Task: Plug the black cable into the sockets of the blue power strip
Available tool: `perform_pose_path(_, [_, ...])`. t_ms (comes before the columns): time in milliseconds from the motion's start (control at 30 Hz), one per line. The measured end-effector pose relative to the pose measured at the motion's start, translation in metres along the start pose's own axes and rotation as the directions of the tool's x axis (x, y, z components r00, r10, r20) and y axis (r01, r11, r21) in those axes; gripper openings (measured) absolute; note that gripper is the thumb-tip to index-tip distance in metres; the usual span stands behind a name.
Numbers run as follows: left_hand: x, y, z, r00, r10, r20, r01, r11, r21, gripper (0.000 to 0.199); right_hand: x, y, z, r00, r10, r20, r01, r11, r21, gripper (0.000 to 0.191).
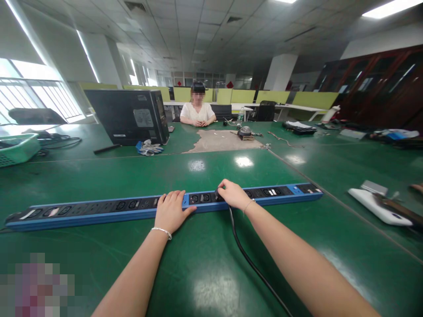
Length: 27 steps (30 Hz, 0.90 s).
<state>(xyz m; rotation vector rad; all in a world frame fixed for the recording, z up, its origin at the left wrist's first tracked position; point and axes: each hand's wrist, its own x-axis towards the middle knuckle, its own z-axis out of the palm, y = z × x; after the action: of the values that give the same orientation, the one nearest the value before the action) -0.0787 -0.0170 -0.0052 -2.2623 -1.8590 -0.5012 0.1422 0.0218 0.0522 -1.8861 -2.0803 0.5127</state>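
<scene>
A long blue power strip (125,215) with a black socket face lies across the green table. My left hand (171,212) rests on it just left of the middle, fingers over the far edge and thumb out along the near edge; it holds nothing separate. Over the sockets right of the middle, my right hand (232,193) pinches a black plug (218,193). The plug is at the socket face, but the fingers partly hide it, and how deep it sits cannot be made out. From beneath that hand a black cable (246,255) runs down toward the bottom right.
A black computer case (132,115) stands at the back left, with gloves (149,148) beside it and a green basket (20,149) farther left. A person (198,110) sits across the table (99,176). A white device (378,207) lies at the right.
</scene>
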Motion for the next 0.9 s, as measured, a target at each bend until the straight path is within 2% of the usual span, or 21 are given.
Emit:
perform_pose_path(267, [0.001,-0.002,0.001,1.000,-0.002,0.000,0.002,1.000,-0.018,0.062,-0.002,-0.030,0.002,0.998,0.057,0.026,-0.047,0.955,-0.294,0.028])
perform_pose_path(433, [0.001,-0.002,0.003,1.000,0.003,-0.018,-0.004,1.000,-0.027,0.062,-0.003,-0.031,0.007,0.998,0.011,0.061,0.011,0.938,-0.346,0.026])
perform_pose_path(600, [0.001,-0.004,0.006,0.998,0.029,-0.051,-0.031,0.999,-0.029,0.062,-0.006,-0.028,0.017,1.000,-0.019,0.006,0.020,0.932,-0.361,0.025])
perform_pose_path(700, [0.000,-0.003,0.005,0.998,0.015,-0.066,-0.018,0.999,-0.050,0.064,-0.007,-0.018,0.017,1.000,-0.026,-0.002,0.024,0.963,-0.267,0.025])
perform_pose_path(800, [-0.001,0.001,0.003,0.998,0.000,-0.070,-0.008,0.995,-0.102,0.063,-0.008,0.003,0.016,0.994,-0.105,-0.015,0.103,0.988,-0.114,0.031])
perform_pose_path(833, [-0.001,0.004,0.003,0.997,0.016,-0.072,-0.025,0.992,-0.124,0.061,-0.009,0.012,0.016,0.991,-0.121,-0.054,0.115,0.989,-0.090,0.032])
perform_pose_path(900, [0.001,0.014,0.002,0.994,0.083,-0.077,-0.095,0.981,-0.171,0.056,-0.013,0.031,0.020,0.970,-0.100,-0.220,0.075,0.990,-0.119,0.032])
